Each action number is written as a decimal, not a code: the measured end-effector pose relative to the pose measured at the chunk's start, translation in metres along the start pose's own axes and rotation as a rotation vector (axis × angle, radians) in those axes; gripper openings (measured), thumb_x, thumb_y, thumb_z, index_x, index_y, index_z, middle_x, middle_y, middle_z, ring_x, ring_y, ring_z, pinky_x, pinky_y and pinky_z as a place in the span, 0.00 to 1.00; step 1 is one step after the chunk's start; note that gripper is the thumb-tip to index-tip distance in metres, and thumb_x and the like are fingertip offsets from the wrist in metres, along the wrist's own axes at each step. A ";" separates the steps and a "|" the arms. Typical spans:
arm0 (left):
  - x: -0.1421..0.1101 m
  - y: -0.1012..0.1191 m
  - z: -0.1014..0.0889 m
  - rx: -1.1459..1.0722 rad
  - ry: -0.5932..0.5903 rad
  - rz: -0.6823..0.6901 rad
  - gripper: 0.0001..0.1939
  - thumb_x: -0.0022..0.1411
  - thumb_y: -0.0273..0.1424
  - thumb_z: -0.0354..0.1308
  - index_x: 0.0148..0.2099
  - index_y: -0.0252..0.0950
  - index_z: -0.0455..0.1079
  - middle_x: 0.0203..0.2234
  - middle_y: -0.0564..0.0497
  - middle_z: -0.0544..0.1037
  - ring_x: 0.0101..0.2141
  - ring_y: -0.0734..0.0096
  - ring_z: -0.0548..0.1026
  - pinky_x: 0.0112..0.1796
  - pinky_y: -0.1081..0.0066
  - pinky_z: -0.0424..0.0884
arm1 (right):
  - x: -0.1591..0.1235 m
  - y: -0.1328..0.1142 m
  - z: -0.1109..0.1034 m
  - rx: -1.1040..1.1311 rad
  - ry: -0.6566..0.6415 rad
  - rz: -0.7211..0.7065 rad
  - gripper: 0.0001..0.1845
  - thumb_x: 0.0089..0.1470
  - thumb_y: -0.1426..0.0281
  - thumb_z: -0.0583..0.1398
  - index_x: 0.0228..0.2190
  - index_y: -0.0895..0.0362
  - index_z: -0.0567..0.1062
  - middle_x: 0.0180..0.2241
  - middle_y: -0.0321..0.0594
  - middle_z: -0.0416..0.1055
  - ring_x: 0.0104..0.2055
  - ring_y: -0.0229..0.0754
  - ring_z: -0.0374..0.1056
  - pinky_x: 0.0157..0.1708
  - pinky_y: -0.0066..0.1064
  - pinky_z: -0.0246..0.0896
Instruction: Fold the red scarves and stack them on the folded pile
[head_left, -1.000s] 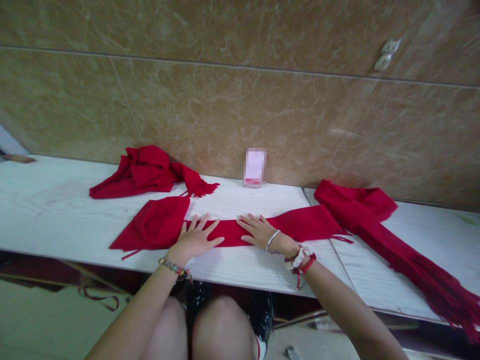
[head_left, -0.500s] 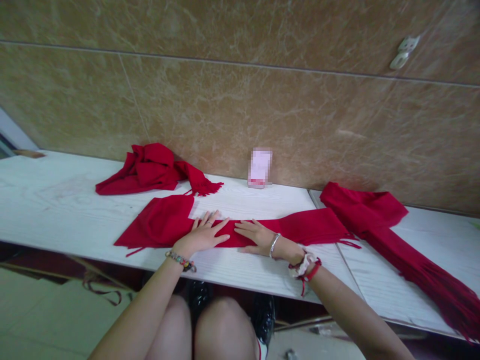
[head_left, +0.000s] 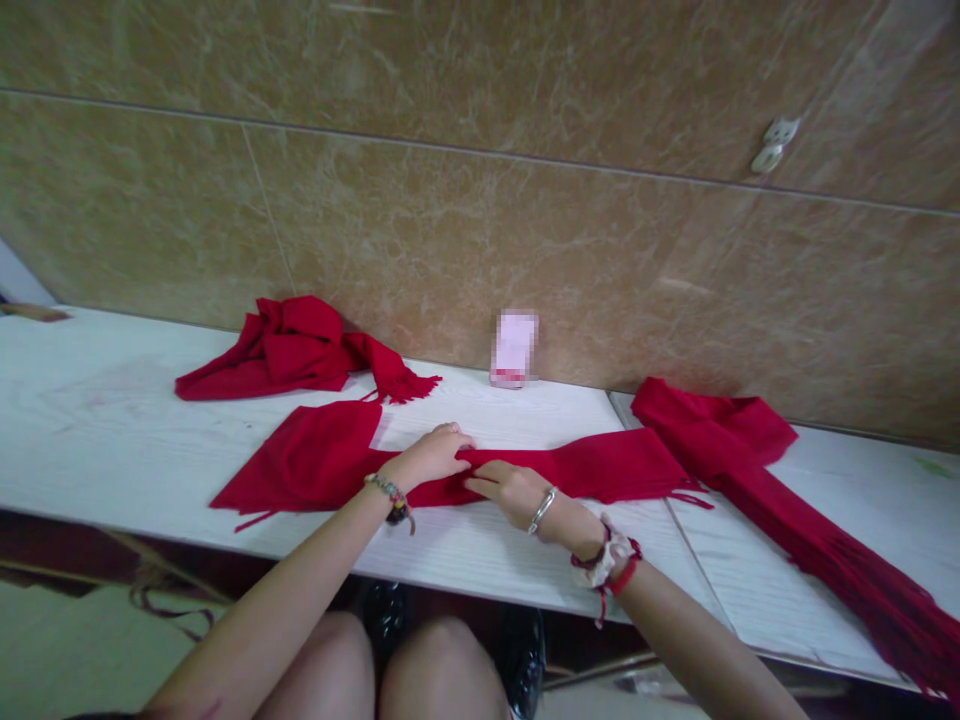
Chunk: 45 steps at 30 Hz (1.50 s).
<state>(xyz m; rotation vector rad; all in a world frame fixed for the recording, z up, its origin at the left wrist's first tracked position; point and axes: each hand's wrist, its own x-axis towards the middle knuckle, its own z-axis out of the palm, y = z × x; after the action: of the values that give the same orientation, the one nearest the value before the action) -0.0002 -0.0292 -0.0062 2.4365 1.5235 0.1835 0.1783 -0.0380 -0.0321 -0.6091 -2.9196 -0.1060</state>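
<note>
A long red scarf [head_left: 600, 462] lies stretched across the white bench top [head_left: 120, 440], with a wider folded end [head_left: 307, 455] at the left. My left hand [head_left: 431, 455] is curled over the scarf's middle, fingers closed on the cloth. Right beside it my right hand [head_left: 506, 485] pinches the same narrow stretch of scarf. The two hands nearly touch. Both wrists wear bracelets.
A bunched red scarf [head_left: 296, 345] lies at the back left against the marble wall. A third red scarf [head_left: 757, 470] with fringe trails off the right end. A small pink card [head_left: 514, 348] leans on the wall. My knees are under the bench edge.
Both hands lay flat and spread on the scarf before; they have drawn together at its middle and closed on the cloth, lifting a small ridge.
</note>
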 end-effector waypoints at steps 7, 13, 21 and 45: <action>0.038 -0.010 -0.013 -0.125 -0.247 0.047 0.08 0.42 0.26 0.59 0.29 0.36 0.70 0.19 0.57 0.70 0.24 0.73 0.65 0.29 0.75 0.61 | 0.000 -0.007 0.007 -0.200 0.163 0.038 0.10 0.57 0.76 0.51 0.36 0.59 0.72 0.33 0.41 0.71 0.35 0.39 0.65 0.31 0.29 0.60; 0.051 -0.019 -0.014 -0.274 -0.367 0.073 0.07 0.45 0.33 0.58 0.24 0.34 0.67 0.14 0.59 0.65 0.21 0.76 0.60 0.24 0.76 0.56 | -0.004 -0.014 -0.001 -0.375 0.280 0.101 0.11 0.56 0.76 0.51 0.27 0.59 0.72 0.24 0.39 0.67 0.28 0.39 0.60 0.25 0.31 0.53; 0.059 -0.013 -0.009 -0.431 -0.356 0.103 0.07 0.46 0.33 0.56 0.27 0.34 0.69 0.19 0.57 0.69 0.25 0.75 0.62 0.27 0.76 0.58 | -0.011 -0.019 -0.003 -0.430 0.284 0.123 0.09 0.55 0.77 0.52 0.27 0.59 0.71 0.24 0.39 0.67 0.27 0.39 0.60 0.23 0.31 0.50; 0.081 0.018 -0.041 -0.951 -0.267 0.039 0.16 0.41 0.31 0.63 0.36 0.33 0.69 0.24 0.55 0.70 0.27 0.77 0.65 0.29 0.75 0.58 | -0.041 -0.009 -0.054 -0.420 0.189 0.392 0.14 0.57 0.76 0.49 0.42 0.58 0.71 0.27 0.41 0.69 0.28 0.37 0.64 0.25 0.26 0.55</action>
<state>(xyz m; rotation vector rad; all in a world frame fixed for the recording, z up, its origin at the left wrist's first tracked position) 0.0413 0.0417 0.0360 1.6399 0.9428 0.4472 0.2195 -0.0680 0.0139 -1.1487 -2.5480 -0.6951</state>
